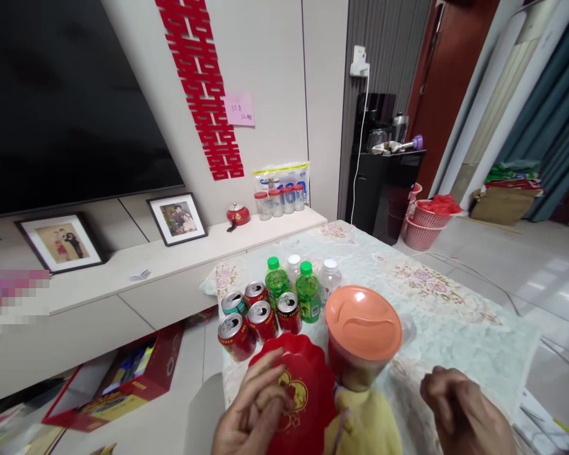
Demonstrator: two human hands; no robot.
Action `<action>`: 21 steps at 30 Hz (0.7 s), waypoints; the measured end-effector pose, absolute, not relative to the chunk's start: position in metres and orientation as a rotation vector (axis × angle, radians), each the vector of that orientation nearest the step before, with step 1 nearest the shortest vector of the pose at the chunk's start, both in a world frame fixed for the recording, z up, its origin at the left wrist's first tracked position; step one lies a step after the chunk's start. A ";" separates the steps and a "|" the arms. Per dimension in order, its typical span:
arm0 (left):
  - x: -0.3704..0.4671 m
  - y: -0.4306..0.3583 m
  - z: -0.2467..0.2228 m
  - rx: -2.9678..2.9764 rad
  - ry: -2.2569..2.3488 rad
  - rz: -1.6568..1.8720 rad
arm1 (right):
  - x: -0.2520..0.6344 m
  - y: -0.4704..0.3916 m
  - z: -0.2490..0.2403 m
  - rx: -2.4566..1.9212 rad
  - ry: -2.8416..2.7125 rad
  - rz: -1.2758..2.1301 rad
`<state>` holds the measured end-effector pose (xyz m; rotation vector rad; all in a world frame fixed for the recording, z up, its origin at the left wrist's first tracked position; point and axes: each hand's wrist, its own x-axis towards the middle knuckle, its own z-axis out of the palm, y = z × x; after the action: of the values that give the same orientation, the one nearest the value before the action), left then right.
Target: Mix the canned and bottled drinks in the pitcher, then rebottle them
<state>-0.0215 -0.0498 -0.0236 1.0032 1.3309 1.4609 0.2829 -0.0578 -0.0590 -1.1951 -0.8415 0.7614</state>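
A red scalloped tray [308, 379] with gold decoration lies at the front of the cloth-covered table. Over its left side is my left hand [253, 407], its fingers partly bent and apart, with nothing clearly visible between them. My right hand [464, 411] is off to the right above the table, fingers curled together; whatever they may hold is hidden. Between the hands stands a dark red container with an orange lid-like top [363, 322]. A yellow cloth-like item [367, 423] sits in front of it, partly cut off by the frame's bottom edge.
Several drink cans [260, 316] stand behind the tray, beside green-capped bottles [307, 294] and white-capped clear bottles [329, 278]. A low white cabinet [180, 259] runs along the wall, bearing photo frames and red-lidded jars [275, 202]. Pink baskets [424, 230] stand on the floor right.
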 end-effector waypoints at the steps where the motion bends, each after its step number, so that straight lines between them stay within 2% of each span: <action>1: -0.026 -0.039 -0.015 1.060 1.323 1.478 | 0.288 -0.050 -0.064 -1.234 -0.761 0.728; 6: -0.018 0.022 0.054 1.659 1.336 1.298 | 0.291 -0.016 -0.095 -1.403 -0.692 0.705; 9: 0.010 0.067 0.096 2.246 1.302 0.991 | 0.292 -0.008 -0.114 -1.437 -0.616 0.679; 11: 0.033 0.100 0.113 2.562 1.364 0.572 | 0.293 -0.005 -0.126 -1.404 -0.549 0.688; 12: 0.044 0.117 0.119 2.686 1.415 0.310 | 0.294 -0.005 -0.132 -1.367 -0.525 0.697; 13: 0.055 0.133 0.123 2.720 1.410 0.190 | 0.295 -0.004 -0.136 -1.325 -0.512 0.713; 18: 0.095 0.191 0.117 2.750 1.358 -0.214 | 0.299 -0.003 -0.145 -1.237 -0.480 0.766; 21: 0.108 0.207 0.104 2.756 1.300 -0.320 | 0.300 -0.002 -0.144 -1.249 -0.502 0.788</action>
<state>0.1084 0.2069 0.1042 2.7561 1.3000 -0.3195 0.2996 -0.0020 -0.1439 -1.2485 -0.5020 0.7878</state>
